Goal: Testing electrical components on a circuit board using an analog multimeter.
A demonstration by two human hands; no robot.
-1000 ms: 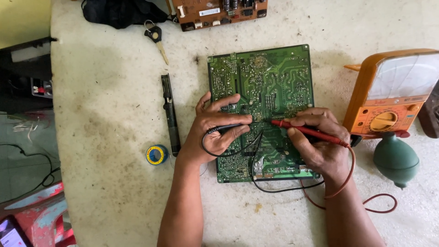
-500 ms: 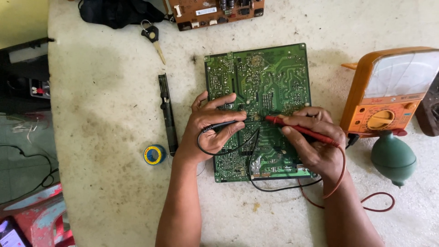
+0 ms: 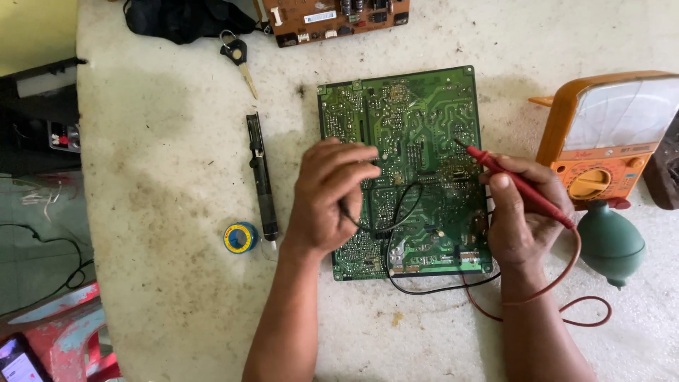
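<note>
Green circuit board (image 3: 417, 127) lies solder side up in the middle of the stained white worktop (image 3: 163, 141), both probes on it, so testing looks under way; nothing shows how many points are checked or left. Orange analog meter (image 3: 601, 134) stands at the board's right edge, with a green rubber bulb (image 3: 610, 244) just below it. Left hand (image 3: 325, 201) rests over the board's left-centre, fingers curled tight round the black probe (image 3: 346, 211), whose lead loops across the board. Right hand (image 3: 520, 219) sits on the board's right edge, pinching the red probe (image 3: 520, 187) like a pen, tip slanted up-left onto the traces. Left of the board: a dark slim tool (image 3: 259, 177), a solder roll (image 3: 240, 237), a key (image 3: 239, 60).
</note>
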